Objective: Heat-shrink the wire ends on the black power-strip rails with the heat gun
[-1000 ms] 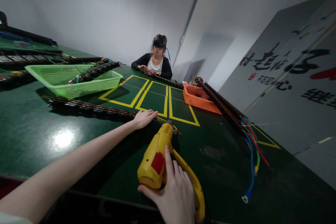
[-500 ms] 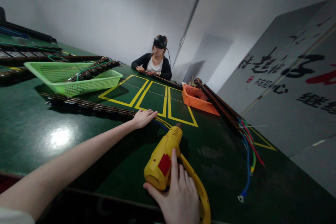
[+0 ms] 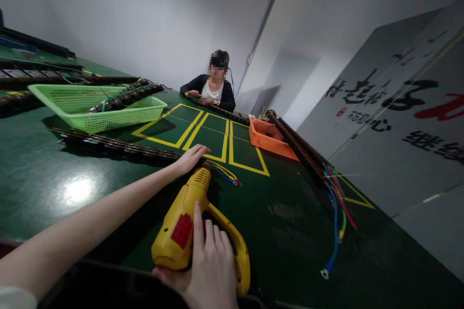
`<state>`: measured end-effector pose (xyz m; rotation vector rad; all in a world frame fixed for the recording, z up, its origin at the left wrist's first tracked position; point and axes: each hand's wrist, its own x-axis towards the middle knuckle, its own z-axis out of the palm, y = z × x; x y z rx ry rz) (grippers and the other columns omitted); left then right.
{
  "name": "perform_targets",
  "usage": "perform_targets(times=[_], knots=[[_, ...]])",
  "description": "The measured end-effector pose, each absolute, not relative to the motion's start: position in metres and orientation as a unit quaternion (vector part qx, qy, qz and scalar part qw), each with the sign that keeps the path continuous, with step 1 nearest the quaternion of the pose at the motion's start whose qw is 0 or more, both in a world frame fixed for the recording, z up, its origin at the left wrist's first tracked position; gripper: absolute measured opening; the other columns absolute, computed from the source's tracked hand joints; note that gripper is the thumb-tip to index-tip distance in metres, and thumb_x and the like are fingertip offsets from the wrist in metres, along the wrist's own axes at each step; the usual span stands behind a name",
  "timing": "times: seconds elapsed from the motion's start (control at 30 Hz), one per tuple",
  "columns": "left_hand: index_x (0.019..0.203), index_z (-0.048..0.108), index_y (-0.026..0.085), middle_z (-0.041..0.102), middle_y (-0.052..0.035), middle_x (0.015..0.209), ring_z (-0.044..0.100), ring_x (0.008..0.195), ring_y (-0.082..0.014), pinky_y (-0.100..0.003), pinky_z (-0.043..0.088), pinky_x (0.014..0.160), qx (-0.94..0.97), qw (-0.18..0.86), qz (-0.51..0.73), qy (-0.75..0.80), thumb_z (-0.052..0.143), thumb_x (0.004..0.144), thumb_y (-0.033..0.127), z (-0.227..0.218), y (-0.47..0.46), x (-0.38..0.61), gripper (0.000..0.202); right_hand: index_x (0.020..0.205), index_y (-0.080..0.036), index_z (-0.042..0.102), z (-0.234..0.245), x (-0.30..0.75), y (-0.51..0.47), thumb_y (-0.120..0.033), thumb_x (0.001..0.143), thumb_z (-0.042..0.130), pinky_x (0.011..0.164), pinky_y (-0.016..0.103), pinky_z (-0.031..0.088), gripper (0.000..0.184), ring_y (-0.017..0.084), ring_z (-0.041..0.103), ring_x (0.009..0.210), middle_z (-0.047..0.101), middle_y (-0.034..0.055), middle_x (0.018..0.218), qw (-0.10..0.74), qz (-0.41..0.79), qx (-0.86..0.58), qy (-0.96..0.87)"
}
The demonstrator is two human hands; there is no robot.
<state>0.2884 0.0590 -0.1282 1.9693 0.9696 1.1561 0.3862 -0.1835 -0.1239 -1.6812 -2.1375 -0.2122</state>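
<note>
My right hand (image 3: 214, 263) is wrapped around a yellow heat gun (image 3: 183, 222) with a red label, its index finger laid along the body. The dark nozzle points away from me, close to my left hand (image 3: 192, 158). That hand hovers over or rests on the right end of a long dark strip assembly (image 3: 119, 147), its fingers stretched out; whether it touches is hard to tell. Yellow and blue wires with ring terminals (image 3: 235, 182) come out of that end, just beyond the nozzle.
A green basket (image 3: 126, 119) holding another strip stands at the left. An orange basket (image 3: 275, 144) and a long strip with coloured wires (image 3: 335, 236) lie at the right. Yellow tape rectangles mark the green table (image 3: 290, 251). Another person (image 3: 213, 89) sits across, hands on a strip.
The heat gun has moved left with my right hand, bringing its nozzle to the strip's end. My left hand's fingers have lifted and straightened. The wire terminals have come into view.
</note>
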Motion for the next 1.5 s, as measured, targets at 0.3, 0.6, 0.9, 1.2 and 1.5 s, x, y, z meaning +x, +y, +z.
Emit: perform_targets(times=[0.3, 0.6, 0.9, 1.2, 1.5], knots=[[0.078, 0.058, 0.015, 0.059, -0.0057, 0.082, 0.055, 0.079, -0.0163, -0.028, 0.046, 0.077, 0.756, 0.292, 0.511, 0.285, 0.034, 0.091, 0.044, -0.108, 0.028, 0.281, 0.039, 0.126, -0.03, 0.05, -0.065, 0.419, -0.173, -0.059, 0.083, 0.049, 0.08, 0.026, 0.048, 0.052, 0.015, 0.06, 0.093, 0.062, -0.0007, 0.106, 0.151, 0.048, -0.594, -0.789], [0.08, 0.055, 0.017, 0.057, -0.0025, 0.073, 0.055, 0.067, -0.0141, -0.025, 0.044, 0.066, 0.695, 0.19, 0.566, 0.4, 0.033, 0.09, 0.039, -0.117, 0.045, 0.25, 0.032, 0.12, -0.018, 0.051, -0.072, 0.455, -0.026, -0.036, 0.087, 0.055, 0.096, 0.048, 0.04, 0.038, 0.023, 0.048, 0.114, 0.048, 0.0084, 0.128, 0.128, 0.02, -0.57, -0.811], [0.084, 0.053, 0.02, 0.059, -0.0041, 0.082, 0.056, 0.078, -0.0174, -0.03, 0.044, 0.073, 0.768, 0.15, 0.507, 0.361, 0.032, 0.093, 0.03, -0.127, 0.047, 0.251, 0.025, 0.115, -0.016, 0.053, -0.092, 0.462, 0.021, -0.037, 0.089, 0.053, 0.082, 0.039, 0.05, 0.033, 0.017, 0.057, 0.097, 0.057, 0.0063, 0.112, 0.153, 0.105, -0.521, -0.833], [0.123, 0.04, 0.023, 0.046, -0.0101, 0.129, 0.04, 0.121, -0.0246, -0.045, 0.031, 0.1, 0.768, -0.012, 0.534, 0.352, 0.038, 0.091, 0.02, -0.134, 0.038, 0.263, 0.032, 0.106, -0.015, 0.056, 0.001, 0.54, 0.049, -0.041, 0.09, 0.048, 0.072, 0.032, 0.051, 0.031, 0.012, 0.059, 0.08, 0.06, 0.0029, 0.094, 0.327, 0.005, -0.565, -0.758], [0.129, 0.034, 0.021, 0.043, -0.0106, 0.13, 0.039, 0.123, -0.0215, -0.041, 0.036, 0.103, 0.81, 0.081, 0.491, 0.312, 0.037, 0.092, 0.018, -0.135, 0.044, 0.264, 0.037, 0.106, -0.015, 0.057, 0.097, 0.665, 0.033, -0.04, 0.089, 0.05, 0.083, 0.039, 0.048, 0.03, 0.015, 0.059, 0.09, 0.061, 0.004, 0.1, 0.465, -0.223, -0.658, -0.549]])
